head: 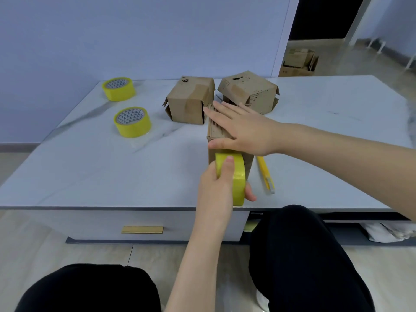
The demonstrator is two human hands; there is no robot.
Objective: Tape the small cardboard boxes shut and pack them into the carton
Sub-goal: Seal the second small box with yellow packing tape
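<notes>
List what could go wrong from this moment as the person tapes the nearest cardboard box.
1. The right hand only presses flat on the cardboard box; pulling the tape roll with the left hand may slide or tip it.
2. The yellow utility knife lies close beside the box near the table edge; a sweeping arm could knock it off.

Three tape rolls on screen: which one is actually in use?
The held roll, gripped on edge by the left hand against the near box. The far roll and middle roll lie flat, untouched.
</notes>
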